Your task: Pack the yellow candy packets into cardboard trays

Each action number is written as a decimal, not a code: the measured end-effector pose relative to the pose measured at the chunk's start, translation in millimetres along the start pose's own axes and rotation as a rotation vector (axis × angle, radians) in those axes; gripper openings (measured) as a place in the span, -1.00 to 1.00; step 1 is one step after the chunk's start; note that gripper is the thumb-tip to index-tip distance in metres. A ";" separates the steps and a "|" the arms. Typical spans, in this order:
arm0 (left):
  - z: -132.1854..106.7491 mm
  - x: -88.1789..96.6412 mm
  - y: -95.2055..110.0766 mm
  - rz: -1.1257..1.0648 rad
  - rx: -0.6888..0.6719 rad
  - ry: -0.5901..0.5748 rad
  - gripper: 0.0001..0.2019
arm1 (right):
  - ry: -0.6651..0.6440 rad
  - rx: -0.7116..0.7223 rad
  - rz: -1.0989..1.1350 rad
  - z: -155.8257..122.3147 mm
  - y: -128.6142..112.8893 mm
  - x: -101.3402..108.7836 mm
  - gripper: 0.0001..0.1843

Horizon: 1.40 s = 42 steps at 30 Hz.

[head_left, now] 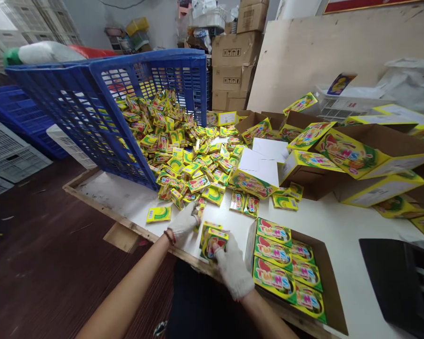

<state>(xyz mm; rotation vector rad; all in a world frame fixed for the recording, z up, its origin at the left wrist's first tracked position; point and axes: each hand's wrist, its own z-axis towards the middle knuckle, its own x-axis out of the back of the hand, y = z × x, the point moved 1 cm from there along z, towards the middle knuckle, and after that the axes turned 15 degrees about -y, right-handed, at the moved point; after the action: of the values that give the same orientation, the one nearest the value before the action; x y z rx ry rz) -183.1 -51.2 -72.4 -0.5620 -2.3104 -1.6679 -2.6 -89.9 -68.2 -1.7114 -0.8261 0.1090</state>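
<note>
Both of my hands wear white knit gloves. My right hand (233,268) is closed on a stack of small yellow sachets (214,238), held upright at the near edge of the white table (339,226). My left hand (184,221) reaches forward and pinches one sachet (199,207) at the front edge of a big heap of yellow sachets (183,150). The heap spills out of a tilted blue plastic crate (92,108). Right of my right hand, an open carton (304,278) holds rows of yellow printed boxes.
A lone sachet (159,214) lies left of my left hand. Open yellow display boxes (349,155) pile up at the right rear. A black tray (403,282) sits at the near right. Cardboard cartons (235,66) stand behind, grey crates (7,150) at left.
</note>
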 end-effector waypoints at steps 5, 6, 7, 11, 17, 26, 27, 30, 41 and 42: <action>-24.8 -30.6 -13.8 -0.626 -0.189 -0.036 -0.61 | -0.076 -0.017 0.300 10.5 -17.8 5.5 -0.60; -25.6 -34.0 -18.6 -0.771 -0.201 0.026 -0.65 | -0.080 -0.057 0.212 11.1 -23.2 5.5 -0.62; -25.4 -35.8 -23.3 -0.884 -0.203 0.100 -0.67 | -0.080 -0.086 0.077 11.3 -28.4 5.3 -0.65; -21.0 -39.0 -34.5 -0.979 -0.173 0.275 -0.55 | -0.102 0.009 -0.593 11.4 -38.1 -1.5 -0.73; -35.0 -65.9 -28.1 -0.824 -0.095 0.237 -0.28 | -0.085 0.098 -0.950 9.9 -17.5 -21.8 -0.36; -50.9 -54.6 28.2 -0.621 -0.189 0.257 -0.28 | -0.041 0.247 -0.581 -46.8 -49.0 78.0 -0.43; -53.4 -62.6 38.1 -0.455 -0.236 0.233 -0.36 | -0.053 0.234 -0.507 -57.7 -47.4 106.6 -0.42; -61.8 -103.1 66.7 0.099 -0.515 -0.047 -0.52 | -0.203 0.095 -0.305 -83.3 -25.0 190.5 -0.35; -54.6 -153.5 53.6 0.982 -0.779 -0.358 -0.34 | -0.648 -0.244 -0.709 -57.7 24.2 232.8 -0.54; -55.2 -152.4 51.9 0.982 -0.793 -0.347 -0.34 | -0.699 -0.244 -0.730 -53.9 22.3 229.2 -0.60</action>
<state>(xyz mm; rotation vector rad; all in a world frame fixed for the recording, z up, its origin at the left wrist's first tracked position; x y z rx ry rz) -25.2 -114.9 -72.1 -1.8574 -0.9957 -1.8855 204.4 -4.5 7.8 -1.4860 -2.0046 0.1089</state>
